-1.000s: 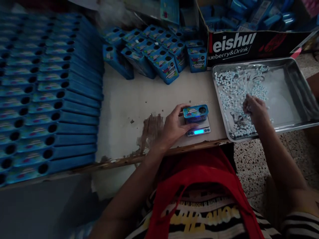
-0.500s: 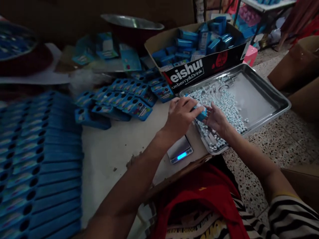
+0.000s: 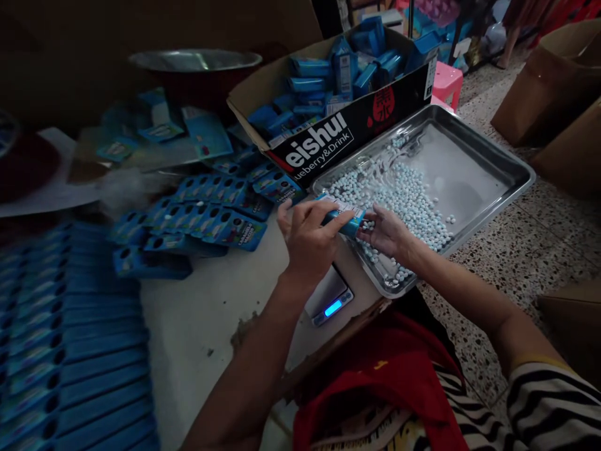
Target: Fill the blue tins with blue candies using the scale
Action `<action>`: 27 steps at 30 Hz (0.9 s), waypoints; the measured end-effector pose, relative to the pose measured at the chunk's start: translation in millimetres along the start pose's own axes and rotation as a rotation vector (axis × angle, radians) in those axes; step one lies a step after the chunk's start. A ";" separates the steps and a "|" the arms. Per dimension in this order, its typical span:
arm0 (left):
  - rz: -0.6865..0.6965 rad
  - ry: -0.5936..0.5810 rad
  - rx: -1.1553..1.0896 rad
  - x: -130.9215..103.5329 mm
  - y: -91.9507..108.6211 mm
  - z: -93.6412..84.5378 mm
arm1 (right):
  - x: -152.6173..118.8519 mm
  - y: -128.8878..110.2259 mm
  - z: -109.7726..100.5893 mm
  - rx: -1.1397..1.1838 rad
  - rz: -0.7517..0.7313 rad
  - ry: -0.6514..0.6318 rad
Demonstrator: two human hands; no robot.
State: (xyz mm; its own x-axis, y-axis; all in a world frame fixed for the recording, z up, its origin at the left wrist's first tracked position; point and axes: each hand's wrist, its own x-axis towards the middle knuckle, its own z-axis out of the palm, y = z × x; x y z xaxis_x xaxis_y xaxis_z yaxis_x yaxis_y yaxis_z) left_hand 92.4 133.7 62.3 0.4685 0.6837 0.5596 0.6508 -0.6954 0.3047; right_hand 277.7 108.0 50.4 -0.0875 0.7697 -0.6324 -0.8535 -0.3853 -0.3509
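My left hand (image 3: 310, 235) grips a small blue box (image 3: 345, 216), tilted with its right end over the near left part of a metal tray (image 3: 493, 219). At that end my right hand (image 3: 385, 233) is palm up, with its fingers slightly curled around several small pale candies (image 3: 367, 225). Many more pale blue and white candies (image 3: 413, 200) lie spread over the left half of the tray. Below my left hand a small digital scale (image 3: 323, 294) with a lit blue display sits on the table (image 3: 197, 319), partly hidden by the hand.
Rows of blue boxes (image 3: 94, 351) fill the left side, and another group (image 3: 201, 219) stands behind the table's middle. A black-sided carton (image 3: 357, 119) of blue packs is behind the tray. A metal-rimmed bowl (image 3: 197, 61) is at the back; brown cartons (image 3: 539, 81) stand on the floor at right.
The view has shifted, so most things appear further left. The blue box's right end now meets my right hand, where candies show on the fingers.
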 end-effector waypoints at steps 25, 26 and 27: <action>-0.693 0.209 -0.645 -65.6 -29.3 -21.4 | -7.7 -4.2 -5.7 -0.253 -0.050 -0.050; -0.765 0.229 -0.707 -79.1 -27.2 -24.6 | -9.8 -3.8 -6.2 -0.324 -0.135 -0.057; -0.822 0.240 -0.752 -92.6 -24.2 -27.1 | -11.7 -3.6 -6.4 -0.414 -0.246 -0.070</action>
State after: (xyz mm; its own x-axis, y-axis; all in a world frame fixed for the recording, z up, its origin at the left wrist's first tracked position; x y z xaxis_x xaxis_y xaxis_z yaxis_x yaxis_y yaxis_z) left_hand 17.1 81.2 24.0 -0.1136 0.9899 0.0849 0.1472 -0.0678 0.9868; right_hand 285.1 97.1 54.6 0.0445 0.8904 -0.4530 -0.5781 -0.3469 -0.7386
